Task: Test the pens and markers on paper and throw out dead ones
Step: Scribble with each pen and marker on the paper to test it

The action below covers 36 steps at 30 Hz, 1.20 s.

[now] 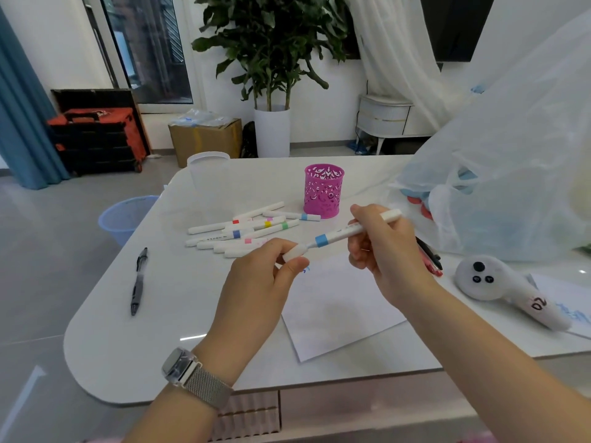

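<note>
Both hands held the blue-banded marker (pixel 343 234) above the paper (pixel 335 311): left hand (pixel 262 282) fingers pinched its cap (pixel 295 252), right hand (pixel 383 247) fingers gripped the barrel, mid-surface (pixel 128 346), edges well clear.

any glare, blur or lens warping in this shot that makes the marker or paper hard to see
Head view: wide-angle warping bends the white table edge and walls; soft overall, no strong motion blur; small glare streak on the glossy tabletop near the left hand; the white sheet of paper looks washed out, its blue marks faint; the blue-banded white marker in the right hand reads clearly.
</note>
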Available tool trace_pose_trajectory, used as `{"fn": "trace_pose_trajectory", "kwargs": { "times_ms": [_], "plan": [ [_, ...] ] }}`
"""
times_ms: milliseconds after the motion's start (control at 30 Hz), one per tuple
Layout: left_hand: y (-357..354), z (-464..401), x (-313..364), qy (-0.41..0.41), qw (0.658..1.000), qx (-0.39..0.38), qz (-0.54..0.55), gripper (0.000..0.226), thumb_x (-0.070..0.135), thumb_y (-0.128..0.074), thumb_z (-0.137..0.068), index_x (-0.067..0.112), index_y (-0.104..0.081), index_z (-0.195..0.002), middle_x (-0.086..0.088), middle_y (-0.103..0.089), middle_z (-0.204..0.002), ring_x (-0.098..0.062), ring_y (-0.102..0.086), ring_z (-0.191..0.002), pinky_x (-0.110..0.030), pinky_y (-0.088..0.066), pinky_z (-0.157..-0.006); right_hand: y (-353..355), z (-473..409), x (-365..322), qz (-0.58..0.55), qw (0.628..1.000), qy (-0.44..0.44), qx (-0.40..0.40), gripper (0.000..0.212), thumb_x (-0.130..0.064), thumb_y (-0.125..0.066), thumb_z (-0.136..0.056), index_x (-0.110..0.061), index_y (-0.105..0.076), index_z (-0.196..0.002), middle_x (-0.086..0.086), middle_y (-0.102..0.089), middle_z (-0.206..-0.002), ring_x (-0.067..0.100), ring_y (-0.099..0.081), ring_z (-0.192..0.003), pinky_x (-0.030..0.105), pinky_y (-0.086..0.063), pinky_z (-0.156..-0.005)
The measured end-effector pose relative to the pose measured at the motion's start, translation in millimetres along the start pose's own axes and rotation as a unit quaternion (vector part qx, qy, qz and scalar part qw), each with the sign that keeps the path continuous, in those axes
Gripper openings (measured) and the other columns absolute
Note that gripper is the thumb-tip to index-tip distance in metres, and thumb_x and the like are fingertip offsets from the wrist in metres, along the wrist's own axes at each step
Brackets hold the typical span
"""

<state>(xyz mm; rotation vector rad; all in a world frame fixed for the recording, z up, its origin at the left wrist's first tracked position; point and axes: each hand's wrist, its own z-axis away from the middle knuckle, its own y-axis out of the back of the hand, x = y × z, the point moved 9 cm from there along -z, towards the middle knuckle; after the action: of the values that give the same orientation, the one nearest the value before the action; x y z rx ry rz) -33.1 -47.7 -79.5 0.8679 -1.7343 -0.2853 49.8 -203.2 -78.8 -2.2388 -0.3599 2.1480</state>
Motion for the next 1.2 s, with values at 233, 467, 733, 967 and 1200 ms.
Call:
{"fn": "trace_pose_trajectory", "kwargs": {
  "times_ms": [233, 467, 733, 967, 1200],
  "plan": [
    [5.0, -0.2, 3.2, -0.027, 0.999, 0.002, -0.035, 0.006, 0.036, -0.060, -0.087, 0.041, -0.059, -0.083, 0.019, -0.057, -0.065, 0.003, -0.051, -0.071, -0.010, -0.038, -0.058, -7.8, 1.0, 11.4, 0.026, 0.999, -0.029, -0.035, 0.028, -0.012, -0.069, -0.085, -0.013, -0.051, -0.064, 0.004, -0.054, -0.046, 0.013, -0.043, -0.040, 0.020, -0.035, -0.038],
    [-8.5, 3.6, 9.1, -0.044, 0.988, -0.018, -0.148, 0.034, 0.052, -0.039, -0.092, 0.030, -0.062, -0.104, 0.011, -0.064, -0.077, -0.010, -0.058, -0.071, -0.025, -0.051, -0.065, 6.4, -5.1, 17.2, 0.095, 0.994, 0.007, 0.059, 0.026, -0.028, -0.077, -0.078, -0.014, -0.055, -0.075, -0.002, -0.049, -0.049, 0.007, -0.042, -0.040, 0.020, -0.037, -0.040],
    [-15.4, -2.0, 10.8, -0.044, 0.973, -0.051, -0.222, 0.030, 0.050, -0.032, -0.096, 0.031, -0.054, -0.101, 0.010, -0.053, -0.072, -0.011, -0.051, -0.066, -0.030, -0.047, -0.060, 10.4, -16.7, 30.7, 0.120, 0.988, -0.018, 0.099, 0.015, -0.022, -0.069, -0.084, -0.017, -0.056, -0.090, 0.003, -0.049, -0.062, 0.012, -0.041, -0.050, 0.023, -0.037, -0.044],
    [-10.4, -2.4, 4.1, -0.033, 0.966, -0.059, -0.250, 0.032, 0.046, -0.029, -0.098, 0.028, -0.052, -0.111, 0.007, -0.060, -0.084, -0.016, -0.055, -0.074, -0.032, -0.048, -0.066, 12.8, -18.1, 29.1, 0.339, 0.939, 0.027, 0.051, 0.053, -0.030, -0.045, -0.096, -0.005, -0.049, -0.049, 0.004, -0.041, -0.046, 0.014, -0.037, -0.047, 0.022, -0.033, -0.047],
    [-13.0, -3.0, -14.5, -0.002, 0.964, -0.091, -0.248, 0.028, 0.040, -0.028, -0.099, 0.024, -0.050, -0.108, 0.006, -0.055, -0.082, -0.014, -0.051, -0.072, -0.027, -0.041, -0.064, 5.8, -12.6, 37.7, 0.344, 0.937, 0.034, 0.055, 0.040, -0.018, -0.045, -0.091, -0.006, -0.041, -0.054, 0.005, -0.033, -0.050, 0.015, -0.030, -0.050, 0.030, -0.026, -0.053]
  ]
}}
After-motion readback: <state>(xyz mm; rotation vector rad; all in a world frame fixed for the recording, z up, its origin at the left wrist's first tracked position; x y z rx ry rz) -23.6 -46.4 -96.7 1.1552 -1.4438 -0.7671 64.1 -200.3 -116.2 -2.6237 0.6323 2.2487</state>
